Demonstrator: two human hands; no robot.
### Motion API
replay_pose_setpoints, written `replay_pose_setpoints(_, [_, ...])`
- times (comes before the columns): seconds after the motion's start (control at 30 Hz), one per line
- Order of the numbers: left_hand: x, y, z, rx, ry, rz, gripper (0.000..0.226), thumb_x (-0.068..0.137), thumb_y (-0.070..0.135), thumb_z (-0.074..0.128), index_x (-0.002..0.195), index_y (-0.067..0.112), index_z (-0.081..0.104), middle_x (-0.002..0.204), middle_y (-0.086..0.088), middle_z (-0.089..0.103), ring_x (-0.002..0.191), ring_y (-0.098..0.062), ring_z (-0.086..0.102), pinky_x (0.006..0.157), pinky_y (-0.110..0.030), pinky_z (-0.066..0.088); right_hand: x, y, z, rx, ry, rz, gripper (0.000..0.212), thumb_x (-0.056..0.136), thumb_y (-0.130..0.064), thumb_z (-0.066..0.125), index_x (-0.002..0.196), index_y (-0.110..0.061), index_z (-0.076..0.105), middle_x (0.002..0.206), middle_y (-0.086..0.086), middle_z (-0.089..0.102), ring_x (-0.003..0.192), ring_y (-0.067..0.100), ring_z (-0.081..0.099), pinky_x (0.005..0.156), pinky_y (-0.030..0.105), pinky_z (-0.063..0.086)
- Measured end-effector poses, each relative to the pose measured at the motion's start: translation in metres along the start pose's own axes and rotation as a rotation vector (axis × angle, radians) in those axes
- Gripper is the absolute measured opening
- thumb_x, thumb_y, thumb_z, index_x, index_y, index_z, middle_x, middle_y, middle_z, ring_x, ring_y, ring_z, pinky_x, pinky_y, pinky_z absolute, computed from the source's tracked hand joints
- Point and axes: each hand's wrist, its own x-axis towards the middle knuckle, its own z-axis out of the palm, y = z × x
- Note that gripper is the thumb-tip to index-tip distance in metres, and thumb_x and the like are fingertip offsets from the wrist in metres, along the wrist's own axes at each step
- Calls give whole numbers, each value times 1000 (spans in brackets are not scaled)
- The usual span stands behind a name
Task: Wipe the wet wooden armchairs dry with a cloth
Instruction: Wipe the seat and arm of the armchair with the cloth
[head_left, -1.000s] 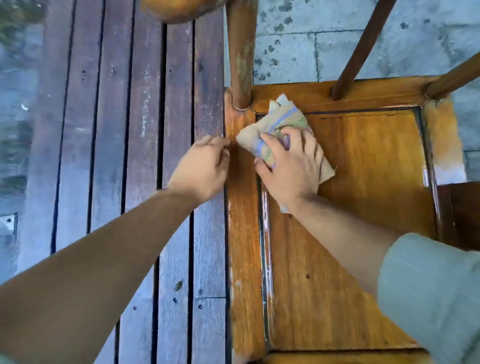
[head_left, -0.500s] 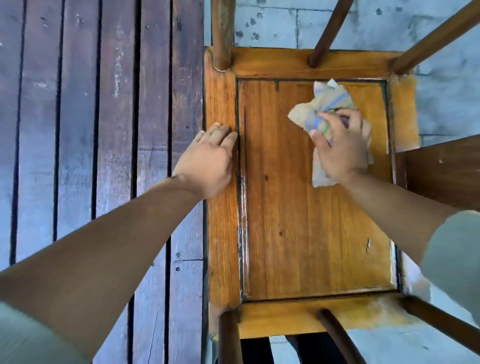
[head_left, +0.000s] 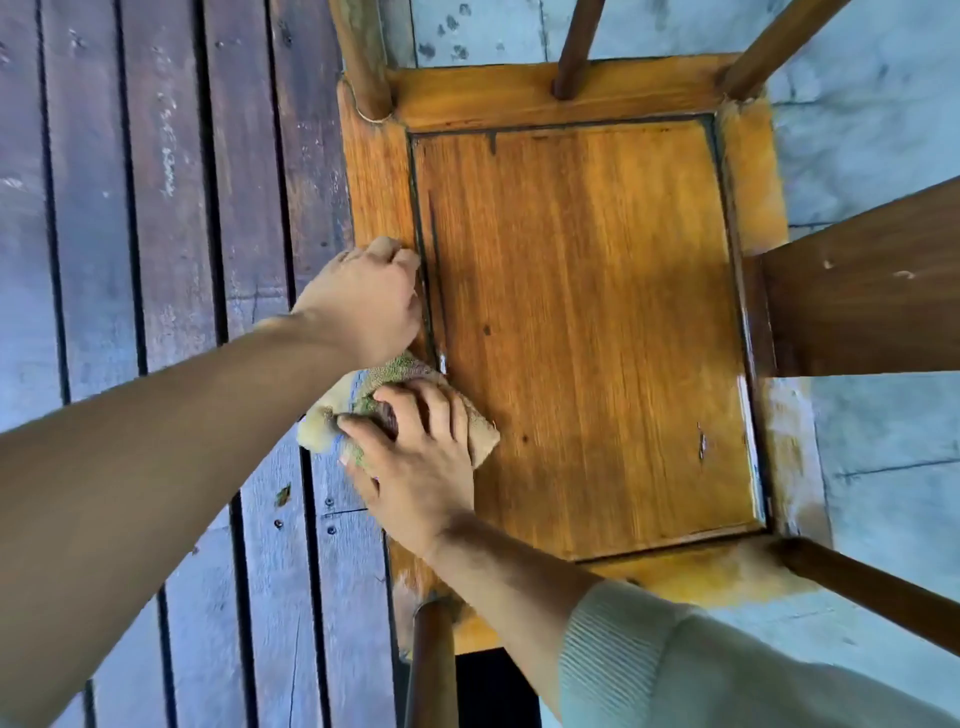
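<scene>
The crumpled beige terry cloth with blue and green stripes (head_left: 410, 410) lies bunched on the near-left edge of the honey-coloured wooden armchair seat (head_left: 576, 332), partly overhanging the frame rail. The right hand (head_left: 415, 467) presses it down with fingers spread and bent over the wad, thumb hooked round its outer edge, so the fabric is clamped between palm and wood. Just beyond that grip, the left hand (head_left: 363, 301) rests on the same rail with fingers curled over the dark groove; whether it grips the rail or only leans there I cannot tell.

Risks, as I judge them: the overhanging part could slip off the rail toward the grey weathered deck boards (head_left: 156, 260) and pick up dirt; the two hands are nearly touching, so the next stroke may bump the bracing one; and the shiny wet strip along the groove far across from the grip (head_left: 748, 431) could be missed.

Half a second ago the cloth was at the far right of the panel; it has swept across to the near-left side, while the bracing hand stayed put.
</scene>
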Motion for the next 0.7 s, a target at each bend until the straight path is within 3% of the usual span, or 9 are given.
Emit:
replay_pose_setpoints(0.07, [-12,-1,4,5,-6,0,44,95,19,43,134,-1,47,136,-21,45,121,-45,46,104,-50,38,-3,25,-13,-22,8,-69,33,85,-37,68,118,-29,69,128,4,56,124,33,45,105,51,34])
replay_pose_setpoints(0.13, [-24,4,9,2,6,-1,46,96,22,44,137,1,44,138,-20,42,121,-43,43,105,-50,36,-18,70,-39,-76,60,51,31,90,-36,64,119,-26,68,127,8,56,120,36,49,99,53,39])
replay_pose_setpoints(0.23, [-45,19,24,35,18,14,53,95,30,44,141,3,39,149,-21,31,136,-42,30,112,-53,30,-53,149,-88,-221,179,525,36,92,-41,58,124,-24,63,130,15,50,117,43,46,97,57,40])
replay_pose_setpoints(0.33, [-58,29,45,104,-48,-46,67,96,43,42,149,6,25,159,-23,10,148,-40,8,119,-51,19,-70,200,-124,-207,245,974,47,91,-50,54,126,-19,56,139,23,42,122,48,40,97,57,40])
replay_pose_setpoints(0.43, [-73,47,65,105,-111,-100,80,96,50,41,154,5,10,162,-22,-8,151,-36,-3,119,-48,18,-80,172,-113,-248,239,1124,44,84,-50,52,119,-24,52,137,22,42,119,46,41,90,57,41])
replay_pose_setpoints(0.5, [-73,51,61,23,-94,-127,72,98,43,41,154,5,15,164,-18,-4,151,-33,0,117,-48,23,-81,115,-85,-216,180,1066,43,79,-53,55,114,-28,47,131,20,44,119,45,43,89,56,42])
replay_pose_setpoints(0.53, [-71,50,56,-12,-89,-137,67,98,38,41,153,5,21,164,-16,0,151,-32,3,115,-49,26,-81,83,-69,-200,128,948,43,77,-53,58,112,-31,47,128,17,44,120,44,42,90,56,41])
replay_pose_setpoints(0.63, [-67,49,43,-2,-115,-148,56,97,28,42,145,2,35,162,-15,13,147,-35,17,109,-52,33,-90,7,-34,-63,-130,431,41,73,-47,67,112,-36,57,126,5,41,119,39,38,90,53,38])
replay_pose_setpoints(0.7, [-71,56,44,44,-152,-133,53,96,29,42,142,2,39,159,-17,18,143,-37,22,108,-52,35,-97,3,-36,23,-303,152,43,73,-44,70,114,-36,62,126,1,43,117,36,37,87,52,40])
